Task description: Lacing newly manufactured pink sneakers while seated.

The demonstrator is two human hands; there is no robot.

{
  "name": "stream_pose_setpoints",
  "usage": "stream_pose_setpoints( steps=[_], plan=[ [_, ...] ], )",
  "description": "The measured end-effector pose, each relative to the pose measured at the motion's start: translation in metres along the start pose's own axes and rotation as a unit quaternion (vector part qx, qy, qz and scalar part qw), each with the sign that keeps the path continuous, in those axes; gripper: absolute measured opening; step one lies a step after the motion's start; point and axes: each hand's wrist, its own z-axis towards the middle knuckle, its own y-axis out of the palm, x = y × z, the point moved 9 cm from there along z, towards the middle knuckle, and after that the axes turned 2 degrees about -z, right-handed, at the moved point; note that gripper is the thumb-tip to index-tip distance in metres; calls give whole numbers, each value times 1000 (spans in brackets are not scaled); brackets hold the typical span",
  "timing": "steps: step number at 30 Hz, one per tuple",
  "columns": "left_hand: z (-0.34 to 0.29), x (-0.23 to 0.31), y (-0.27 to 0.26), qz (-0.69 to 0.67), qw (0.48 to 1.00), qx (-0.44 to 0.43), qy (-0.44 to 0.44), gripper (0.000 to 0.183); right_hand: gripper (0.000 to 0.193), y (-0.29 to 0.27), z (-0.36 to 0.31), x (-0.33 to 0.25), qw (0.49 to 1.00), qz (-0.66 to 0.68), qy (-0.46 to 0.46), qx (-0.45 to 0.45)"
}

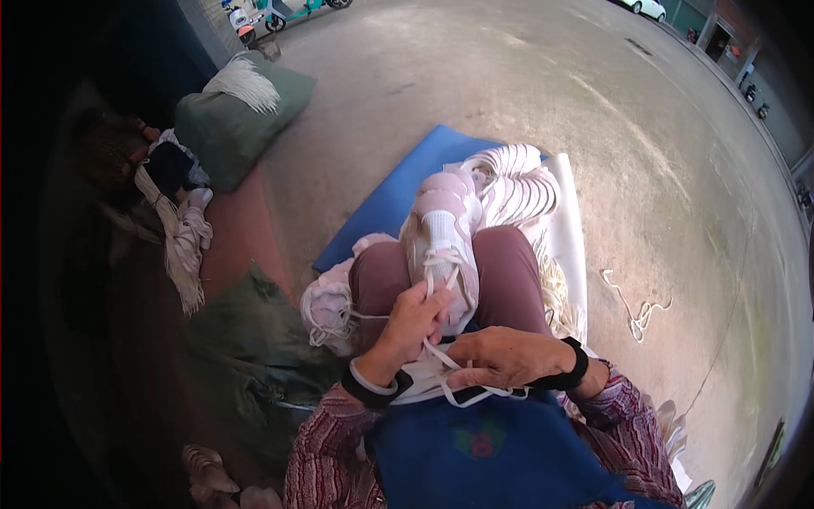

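Observation:
A pink and white sneaker (pixel 442 220) lies between my knees on my lap, with white shoelaces (pixel 440 260) threaded through part of it. My left hand (pixel 411 321) is closed, its fingers pinching a lace at the shoe's near end. Just to its right, my right hand (pixel 502 355) is bent over the loose white laces (pixel 424 377) on my blue apron (pixel 475 450). A lace runs by its thumb and fingers, which are curled together. Another pink and white shoe (pixel 329 307) is beside my left knee, a lace stretching from it toward my left hand.
More pink and white shoes (pixel 517 188) are stacked beyond my knees on a blue sheet (pixel 381 199). A lace bundle (pixel 553 288) is by my right knee. At left, another person (pixel 174 165) sits near a green sack (pixel 242 127) topped with white laces. A loose cord (pixel 638 318) lies on the concrete.

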Motion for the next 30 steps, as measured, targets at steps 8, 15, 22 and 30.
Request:
stream_pose_setpoints(
  steps=[8, 15, 22, 30],
  plan=[
    [-23, 40, -7, 380, 896, 80, 214, 30, 18, -73, 11, 35, 865, -276, 22, 419],
    [-24, 43, -18, 271, 944, 78, 169, 25, 26, -71, 18, 28, 853, -339, 3, 397],
    [-23, 18, 2, 195, 978, -45, 62, 26, 23, -73, 27, 37, 852, -348, 10, 392],
    [-33, 6, -16, 152, 986, -30, 60, 29, 21, -75, 22, 16, 847, -346, 42, 400]
  ],
)
